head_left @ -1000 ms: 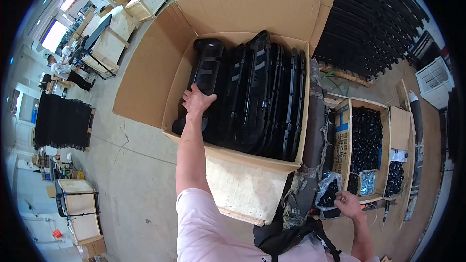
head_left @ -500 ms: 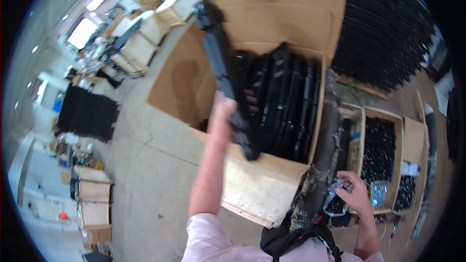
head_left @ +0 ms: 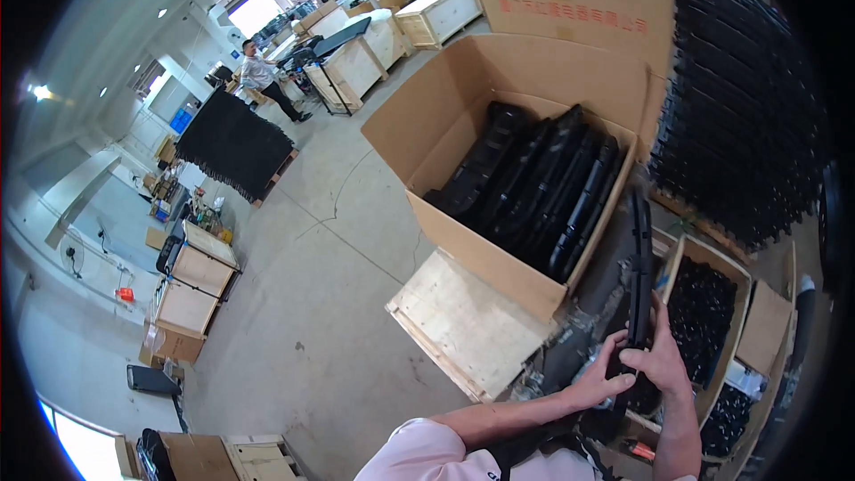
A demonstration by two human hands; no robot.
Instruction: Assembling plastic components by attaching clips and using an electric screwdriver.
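Note:
A long, narrow black plastic part [head_left: 639,258] stands nearly upright at the right, in front of me. My right hand [head_left: 664,358] closes around its lower portion from the right side. From the left, my left hand [head_left: 598,383] grips the same part low down, its thumb close to my right thumb. Some fingers of both hands are hidden behind the part. Left of it is a large open cardboard box [head_left: 485,258] with several similar black plastic parts [head_left: 534,187] packed side by side on edge.
A pale wooden crate [head_left: 472,321] sits below the box's near side. Small black pieces fill a bin [head_left: 704,303] on the right. Behind rises a tall stack of black parts [head_left: 739,116]. Across the floor, another person [head_left: 260,80] stands beside wooden crates [head_left: 347,76].
The black part has moved from over the box to the right, in front of me. My left hand came with it, and my right hand left the clear bag and now holds the part too.

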